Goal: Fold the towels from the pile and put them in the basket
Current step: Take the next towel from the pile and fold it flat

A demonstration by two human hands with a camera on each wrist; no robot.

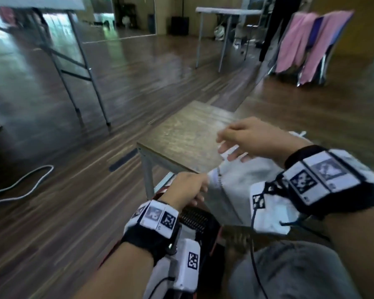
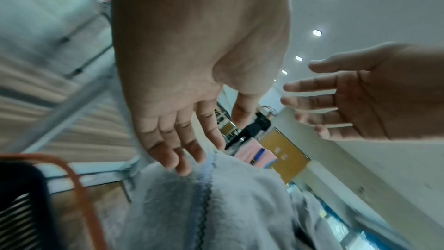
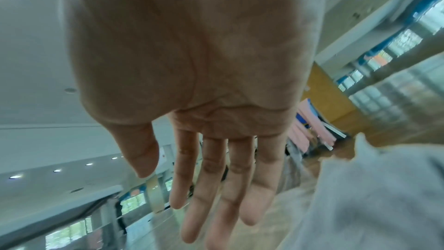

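A pale grey towel [image 1: 242, 182] with a blue stitched edge lies bunched at the near right of a small wooden table [image 1: 186, 134] and hangs over its front. My left hand [image 1: 192, 186] is at the towel's left edge. In the left wrist view its fingers [image 2: 182, 151] are nearly straight, with the tips touching the towel [image 2: 216, 206] and the thumb apart. My right hand [image 1: 242, 141] hovers over the towel, fingers spread and holding nothing; the same hand [image 3: 216, 187] is beside the towel [image 3: 384, 197]. A black basket [image 1: 192, 216] with a red rim [image 2: 79, 187] stands below my left hand.
A white cable [image 1: 20, 186] snakes over the wooden floor at left. Folding tables [image 1: 73, 61] stand behind. Pink and blue cloths [image 1: 300, 46] hang on a rack at far right. My knee in grey trousers [image 1: 289, 272] is at the bottom right.
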